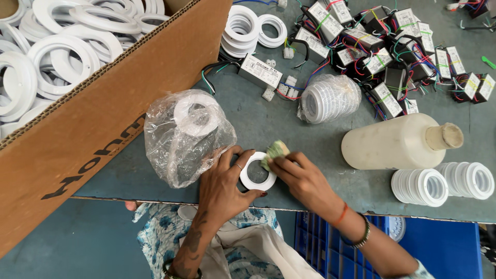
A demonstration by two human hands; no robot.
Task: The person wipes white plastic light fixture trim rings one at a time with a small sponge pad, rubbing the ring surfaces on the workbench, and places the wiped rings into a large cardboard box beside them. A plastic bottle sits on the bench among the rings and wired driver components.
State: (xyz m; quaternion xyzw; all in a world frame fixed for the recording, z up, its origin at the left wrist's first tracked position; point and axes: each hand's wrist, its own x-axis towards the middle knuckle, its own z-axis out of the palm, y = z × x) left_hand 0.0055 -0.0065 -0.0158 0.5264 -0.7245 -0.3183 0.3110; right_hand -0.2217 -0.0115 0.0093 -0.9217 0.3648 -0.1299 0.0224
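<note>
So your left hand (pixel 223 182) has got a white plastic ring (pixel 258 171) pinned flat on the grey-green table (pixel 268 121) near the front edge, fingers curled around its left side and gripping the rim. Your right hand (pixel 302 179) is pinching a small wad of greenish cloth (pixel 275 150) and pressing it on the ring's upper right edge, so both hands are closed on something. Just left of your left hand, touching the thumb side, sits a crinkly clear plastic bag (pixel 187 135) with more rings inside. Further left is a big cardboard box (pixel 103 119) full of white rings. Off to the right of your right hand lies a cream plastic bottle (pixel 395 142) on its side, with stacks of rings (pixel 442 183) just below it
</note>
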